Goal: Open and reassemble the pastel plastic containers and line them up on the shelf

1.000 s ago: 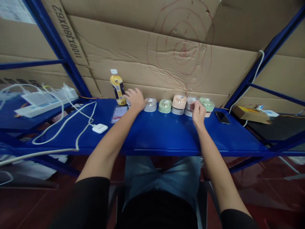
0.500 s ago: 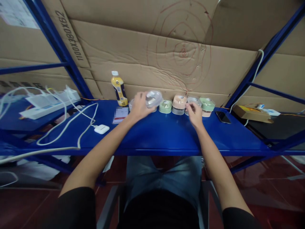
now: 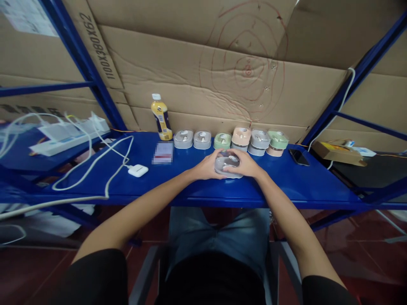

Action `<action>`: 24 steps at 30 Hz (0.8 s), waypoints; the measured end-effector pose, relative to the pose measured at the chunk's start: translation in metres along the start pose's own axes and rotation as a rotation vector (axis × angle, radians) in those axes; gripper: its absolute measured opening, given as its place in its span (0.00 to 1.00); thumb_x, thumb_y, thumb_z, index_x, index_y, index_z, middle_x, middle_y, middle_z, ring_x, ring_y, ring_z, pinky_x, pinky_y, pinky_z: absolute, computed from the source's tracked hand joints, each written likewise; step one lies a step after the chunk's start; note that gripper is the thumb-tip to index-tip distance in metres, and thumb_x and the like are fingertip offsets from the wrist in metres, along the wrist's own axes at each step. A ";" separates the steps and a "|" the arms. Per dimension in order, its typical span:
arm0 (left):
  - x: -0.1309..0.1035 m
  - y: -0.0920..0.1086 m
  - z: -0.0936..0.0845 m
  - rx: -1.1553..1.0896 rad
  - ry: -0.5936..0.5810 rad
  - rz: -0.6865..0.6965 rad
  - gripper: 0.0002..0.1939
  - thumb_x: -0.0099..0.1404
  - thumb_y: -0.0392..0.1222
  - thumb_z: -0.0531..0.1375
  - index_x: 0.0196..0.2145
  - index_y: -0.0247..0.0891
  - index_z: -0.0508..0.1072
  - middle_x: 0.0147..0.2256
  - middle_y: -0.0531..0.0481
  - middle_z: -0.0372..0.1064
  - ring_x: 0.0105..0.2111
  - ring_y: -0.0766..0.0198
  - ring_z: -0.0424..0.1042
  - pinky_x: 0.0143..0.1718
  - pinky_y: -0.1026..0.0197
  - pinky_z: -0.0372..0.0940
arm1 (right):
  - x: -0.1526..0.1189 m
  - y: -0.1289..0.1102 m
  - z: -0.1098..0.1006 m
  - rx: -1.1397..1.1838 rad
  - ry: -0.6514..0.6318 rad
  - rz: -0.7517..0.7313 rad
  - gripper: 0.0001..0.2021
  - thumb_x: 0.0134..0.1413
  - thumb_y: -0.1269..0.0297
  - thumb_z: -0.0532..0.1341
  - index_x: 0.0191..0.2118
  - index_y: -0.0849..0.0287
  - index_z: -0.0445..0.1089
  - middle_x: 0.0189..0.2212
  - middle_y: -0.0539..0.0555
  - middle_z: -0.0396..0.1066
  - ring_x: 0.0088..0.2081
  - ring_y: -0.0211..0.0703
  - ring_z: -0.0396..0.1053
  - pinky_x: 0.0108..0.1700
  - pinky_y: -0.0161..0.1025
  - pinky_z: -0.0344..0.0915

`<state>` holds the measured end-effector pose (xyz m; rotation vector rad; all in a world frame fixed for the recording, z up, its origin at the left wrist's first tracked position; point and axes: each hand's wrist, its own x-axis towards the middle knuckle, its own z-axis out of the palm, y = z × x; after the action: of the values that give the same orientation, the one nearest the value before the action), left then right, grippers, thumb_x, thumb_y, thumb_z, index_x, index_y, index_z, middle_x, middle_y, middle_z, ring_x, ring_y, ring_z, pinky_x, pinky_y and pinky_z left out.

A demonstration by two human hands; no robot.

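Between my two hands is a grey plastic box with a clear lid (image 3: 227, 170), at the front middle of the blue shelf (image 3: 203, 188). My left hand (image 3: 208, 165) wraps around its left side, and my right hand (image 3: 247, 164) closes on its right side. Behind it runs a row of similar boxes. Two single grey boxes (image 3: 193, 140) stand at the left, then a green box (image 3: 222, 141). Further right come stacked pairs: a peach box (image 3: 241, 135) on a grey one, a grey pair (image 3: 259, 142), and a green box (image 3: 278, 139) on a peach one.
A yellow drink bottle (image 3: 162, 118) stands at the back left, with a blurred card (image 3: 163, 152) before it. A white earbud case (image 3: 137, 170) and white cables (image 3: 108, 169) lie left. A phone (image 3: 299, 156) and an opened carton (image 3: 338, 152) are at the right. Cardboard (image 3: 178, 63) backs the shelf.
My left hand has brought a grey box from the back row to the front middle. My right hand has left the stacked boxes and now holds the same box.
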<state>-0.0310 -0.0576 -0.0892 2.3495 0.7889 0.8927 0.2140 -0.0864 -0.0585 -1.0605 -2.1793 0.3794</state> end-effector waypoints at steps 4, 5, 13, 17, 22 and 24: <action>-0.005 -0.003 -0.002 0.056 0.009 0.036 0.56 0.56 0.56 0.76 0.75 0.42 0.59 0.63 0.35 0.70 0.64 0.37 0.71 0.68 0.33 0.65 | -0.002 0.013 -0.018 0.073 0.128 0.088 0.33 0.55 0.39 0.72 0.60 0.54 0.74 0.55 0.61 0.81 0.54 0.61 0.79 0.59 0.59 0.74; -0.006 -0.003 -0.003 0.082 -0.007 0.054 0.48 0.59 0.56 0.75 0.72 0.43 0.66 0.62 0.36 0.69 0.65 0.38 0.71 0.69 0.34 0.64 | -0.003 0.017 -0.023 0.082 0.163 0.121 0.32 0.58 0.38 0.70 0.60 0.54 0.74 0.54 0.60 0.81 0.53 0.60 0.79 0.59 0.59 0.74; -0.011 -0.001 -0.008 0.183 -0.021 0.095 0.21 0.69 0.54 0.67 0.56 0.44 0.84 0.65 0.39 0.63 0.69 0.42 0.65 0.75 0.39 0.59 | -0.009 0.040 -0.043 0.108 0.151 0.278 0.30 0.59 0.36 0.70 0.55 0.54 0.77 0.52 0.60 0.82 0.50 0.57 0.79 0.60 0.60 0.73; -0.009 -0.006 -0.021 0.205 0.050 0.027 0.22 0.70 0.57 0.65 0.52 0.39 0.85 0.62 0.36 0.66 0.66 0.42 0.69 0.73 0.38 0.61 | -0.010 0.046 -0.046 0.100 0.114 0.357 0.32 0.58 0.33 0.68 0.56 0.55 0.77 0.48 0.59 0.82 0.46 0.55 0.79 0.55 0.57 0.76; -0.009 -0.021 -0.039 0.254 0.103 -0.148 0.23 0.69 0.58 0.63 0.48 0.38 0.84 0.59 0.36 0.68 0.63 0.41 0.71 0.72 0.37 0.62 | -0.011 0.056 -0.050 -0.005 0.096 0.406 0.34 0.48 0.36 0.76 0.53 0.55 0.78 0.44 0.59 0.82 0.43 0.56 0.80 0.49 0.56 0.77; -0.008 -0.025 -0.041 0.262 0.082 -0.190 0.23 0.69 0.58 0.63 0.48 0.36 0.84 0.58 0.35 0.68 0.63 0.40 0.71 0.70 0.38 0.64 | -0.011 0.059 -0.050 -0.007 0.087 0.406 0.35 0.45 0.36 0.77 0.53 0.55 0.78 0.44 0.59 0.82 0.43 0.56 0.80 0.49 0.57 0.78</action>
<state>-0.0739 -0.0359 -0.0809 2.4176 1.2054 0.8512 0.2872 -0.0602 -0.0576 -1.4977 -1.8844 0.4955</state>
